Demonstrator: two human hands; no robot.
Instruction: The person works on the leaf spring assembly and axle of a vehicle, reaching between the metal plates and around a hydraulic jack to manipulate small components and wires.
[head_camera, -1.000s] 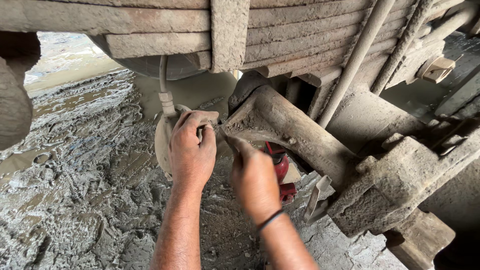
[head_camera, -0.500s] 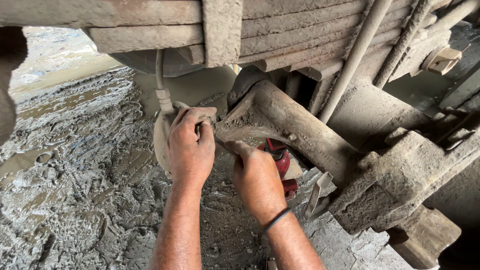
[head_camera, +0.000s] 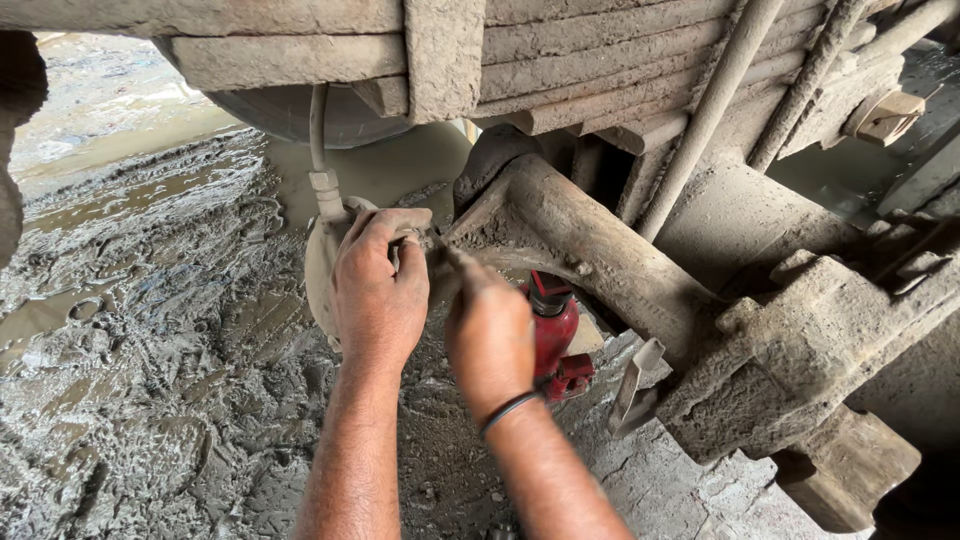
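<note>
Under a mud-caked vehicle, my left hand (head_camera: 380, 290) grips a round, dirty brake chamber (head_camera: 322, 262) that has a pale hose (head_camera: 320, 150) running up from it. My right hand (head_camera: 490, 335), with a dark band on its wrist, reaches to the joint between that chamber and the thick muddy axle beam (head_camera: 590, 245); its fingertips are hidden behind the hand. I cannot tell whether it holds a tool. A red bottle jack (head_camera: 552, 330) stands just right of my right hand, below the axle.
A stack of leaf springs (head_camera: 600, 60) runs overhead. A heavy axle bracket (head_camera: 800, 360) sits on the right, with a slanted rod (head_camera: 710, 110) above it. Wet, rutted mud (head_camera: 130, 330) with puddles covers the ground to the left. A concrete slab (head_camera: 660, 480) lies below the jack.
Both hands stay at the chamber and axle joint. My right hand has shifted slightly upward toward the joint; the view has moved a little.
</note>
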